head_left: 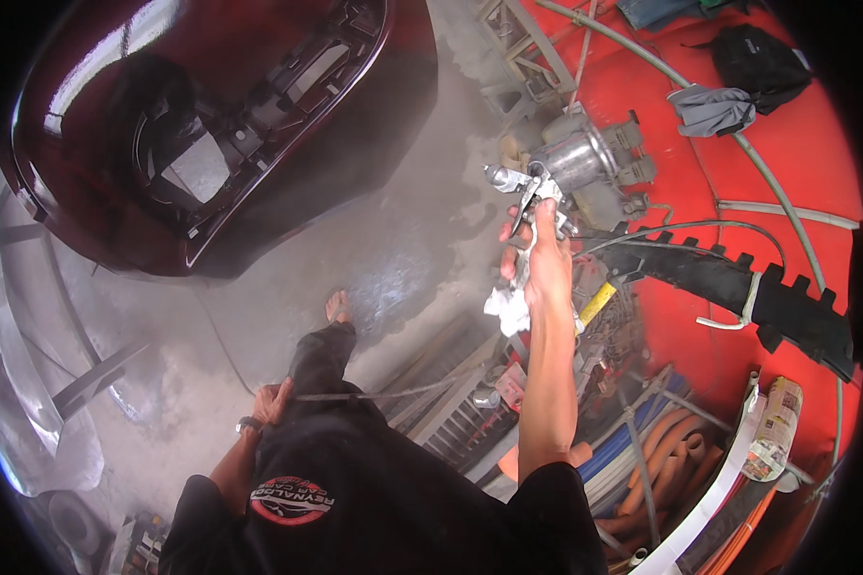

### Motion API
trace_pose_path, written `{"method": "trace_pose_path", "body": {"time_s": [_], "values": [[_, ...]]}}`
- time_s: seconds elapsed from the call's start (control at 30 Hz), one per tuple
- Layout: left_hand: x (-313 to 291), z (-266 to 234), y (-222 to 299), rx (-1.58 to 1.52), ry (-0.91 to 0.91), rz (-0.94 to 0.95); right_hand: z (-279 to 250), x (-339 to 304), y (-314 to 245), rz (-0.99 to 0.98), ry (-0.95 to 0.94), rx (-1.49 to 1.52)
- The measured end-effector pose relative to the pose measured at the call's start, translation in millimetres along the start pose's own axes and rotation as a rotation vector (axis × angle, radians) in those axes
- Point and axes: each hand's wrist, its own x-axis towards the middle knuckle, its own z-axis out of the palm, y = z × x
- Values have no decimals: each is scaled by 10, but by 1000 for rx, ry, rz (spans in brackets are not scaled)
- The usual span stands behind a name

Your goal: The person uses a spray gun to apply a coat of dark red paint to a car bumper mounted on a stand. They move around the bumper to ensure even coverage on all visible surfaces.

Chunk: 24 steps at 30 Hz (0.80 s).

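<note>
There are one left hand [276, 401], one right hand [545, 254], one wristwatch [250, 424], one bare foot [338, 307] and one spray gun [566, 165]. One dark red car panel [244, 139], one black bag [759, 69], one grey cloth [711, 110] and one black toothed strip [710, 278] also show. Several orange pipes [676, 450] overlap too much to count.

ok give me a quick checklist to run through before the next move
1. Spray gun held in the right hand: ok
2. Left hand gripping the hose firmly: cannot tell, they meet but the grip is unclear
3. Dark red bumper apart from the spray gun: ok
4. Visible foot covered: not ok, it is bare
5. Contents inside the spray gun: cannot tell
</note>
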Motion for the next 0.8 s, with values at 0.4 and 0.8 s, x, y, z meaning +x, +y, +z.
{"method": "trace_pose_path", "body": {"time_s": [0.4,0.8], "values": [[68,71,101,-22,-1,-19,-39,-299,-415,-198,-418,176],[81,100,-339,-46,108,-47,-267,1323,529,203,96,28]]}}
